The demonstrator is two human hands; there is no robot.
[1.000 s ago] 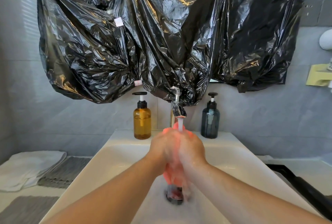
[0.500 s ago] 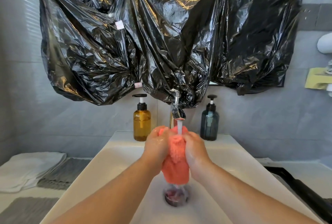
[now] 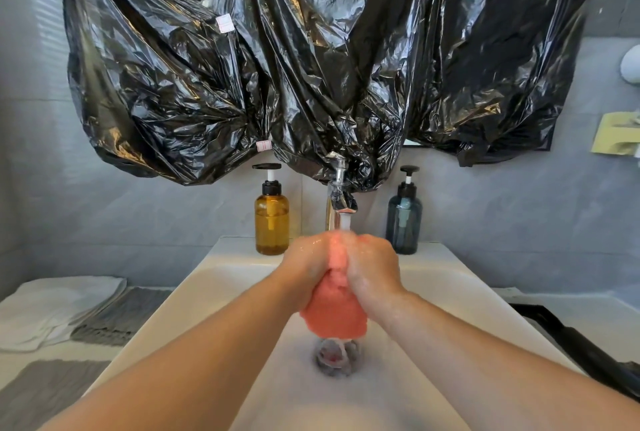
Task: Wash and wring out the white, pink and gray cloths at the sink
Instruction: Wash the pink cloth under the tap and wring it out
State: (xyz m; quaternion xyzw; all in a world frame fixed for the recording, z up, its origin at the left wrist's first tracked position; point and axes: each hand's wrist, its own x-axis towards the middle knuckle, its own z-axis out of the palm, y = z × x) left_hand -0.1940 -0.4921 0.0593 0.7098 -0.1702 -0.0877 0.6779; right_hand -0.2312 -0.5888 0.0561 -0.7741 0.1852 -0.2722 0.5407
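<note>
Head view, single camera.

- The pink cloth (image 3: 334, 313) is bunched between both hands over the sink (image 3: 194, 292), directly above the drain (image 3: 334, 356). Its lower end hangs free below the wrists.
- The left hand (image 3: 308, 268) and right hand (image 3: 372, 268) are pressed close together, fingers curled round the upper part of the cloth. Both are clamped on it.
- The faucet (image 3: 341, 195) is running. The water stream (image 3: 344, 223) lands on top of the cloth, right between the knuckles.
- The white cloth (image 3: 59, 302) and gray cloth (image 3: 128, 313) lie folded on the counter to the left, well apart from the basin.
- An amber bottle (image 3: 272, 219) and a dark blue bottle (image 3: 403, 219) flank the faucet, just behind the hands.

Judgement: pink cloth mid-wash, the other two apparently untouched.

Risks:
- The stream strikes close under the spout, so spray may deflect off the knuckles over the rim and onto the counter cloths.
- The wet, possibly soapy cloth could slip down onto the drain and block the outflow.
- A wide wringing twist could knock either bottle.
</note>
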